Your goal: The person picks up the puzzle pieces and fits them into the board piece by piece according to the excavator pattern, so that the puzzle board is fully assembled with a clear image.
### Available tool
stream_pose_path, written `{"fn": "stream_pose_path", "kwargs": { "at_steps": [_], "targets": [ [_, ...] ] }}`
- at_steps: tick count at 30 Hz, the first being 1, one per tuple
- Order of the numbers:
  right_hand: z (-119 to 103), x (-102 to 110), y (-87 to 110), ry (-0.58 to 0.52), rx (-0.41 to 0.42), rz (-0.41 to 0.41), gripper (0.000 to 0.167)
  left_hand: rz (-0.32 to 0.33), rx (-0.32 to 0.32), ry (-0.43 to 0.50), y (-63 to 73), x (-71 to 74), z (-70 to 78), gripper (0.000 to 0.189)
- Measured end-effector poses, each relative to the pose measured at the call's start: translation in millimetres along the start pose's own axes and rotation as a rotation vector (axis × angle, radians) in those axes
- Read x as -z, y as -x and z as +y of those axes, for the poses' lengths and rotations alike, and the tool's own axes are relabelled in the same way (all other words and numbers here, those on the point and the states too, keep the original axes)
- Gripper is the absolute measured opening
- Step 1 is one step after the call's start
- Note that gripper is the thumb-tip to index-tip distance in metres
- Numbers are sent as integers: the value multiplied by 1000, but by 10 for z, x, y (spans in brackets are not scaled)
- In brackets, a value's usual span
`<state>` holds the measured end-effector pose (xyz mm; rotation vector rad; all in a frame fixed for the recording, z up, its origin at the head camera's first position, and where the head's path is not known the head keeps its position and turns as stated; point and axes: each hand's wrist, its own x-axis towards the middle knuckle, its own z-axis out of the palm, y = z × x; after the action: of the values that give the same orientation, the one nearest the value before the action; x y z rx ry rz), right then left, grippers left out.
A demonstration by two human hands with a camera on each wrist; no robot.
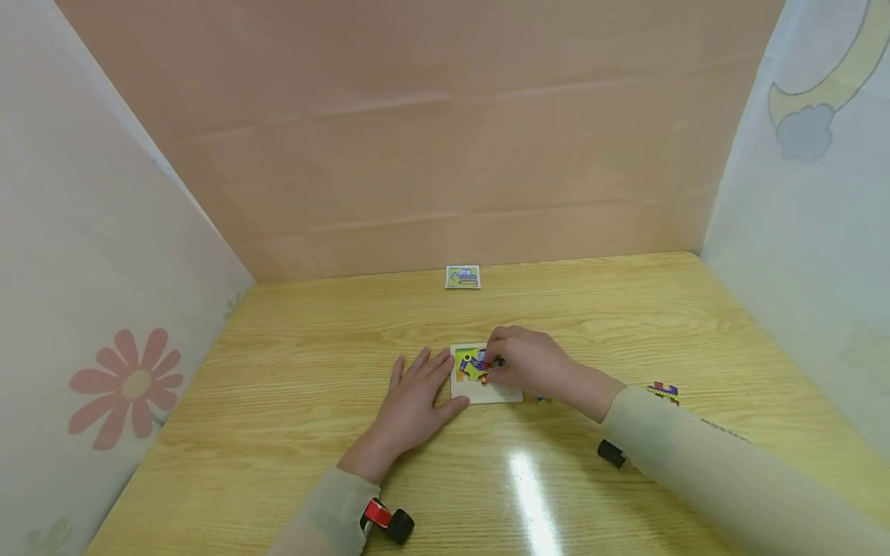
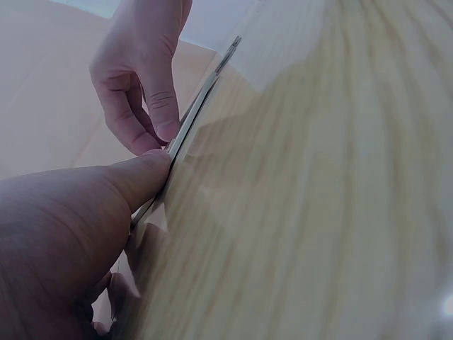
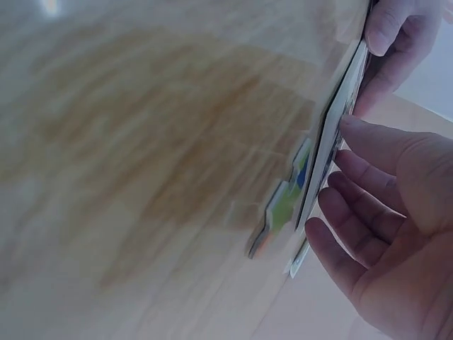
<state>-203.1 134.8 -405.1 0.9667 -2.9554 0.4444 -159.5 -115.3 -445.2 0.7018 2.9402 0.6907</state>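
Observation:
A small white-framed jigsaw board (image 1: 487,394) lies on the table, its upper part filled with colourful pieces (image 1: 467,364) showing a vehicle picture. My left hand (image 1: 412,409) lies flat at the board's left side with fingers spread, its thumb (image 2: 145,173) resting on the near edge. Over the board, my right hand (image 1: 531,363) points down and pinches a puzzle piece (image 1: 484,377) between thumb and fingers, close against the picture. Most of that piece is hidden by the fingers. A green and blue loose piece (image 3: 287,202) lies beside the board, partly behind my right wrist in the head view.
Another loose puzzle piece (image 1: 664,391), purple with yellow stripes, lies to the right by my sleeve. At the back of the wooden table (image 1: 334,324) is a card (image 1: 463,277) with a vehicle picture. Cloth-covered panels (image 1: 452,154) stand around the back and sides.

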Motion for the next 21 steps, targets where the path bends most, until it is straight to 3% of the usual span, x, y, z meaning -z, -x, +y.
{"fn": "stream_pose_path", "kwargs": {
  "at_steps": [11,15,21],
  "targets": [
    [16,-21,-21,9,16,11,15,0,5,0,-3,6,2,76],
    [16,-11,-11,2,11,9,23,1,4,0,-5,3,-1,76],
    [48,22,69,-15,89,21,31,1,-4,1,-5,0,-2,77]
  ]
}}
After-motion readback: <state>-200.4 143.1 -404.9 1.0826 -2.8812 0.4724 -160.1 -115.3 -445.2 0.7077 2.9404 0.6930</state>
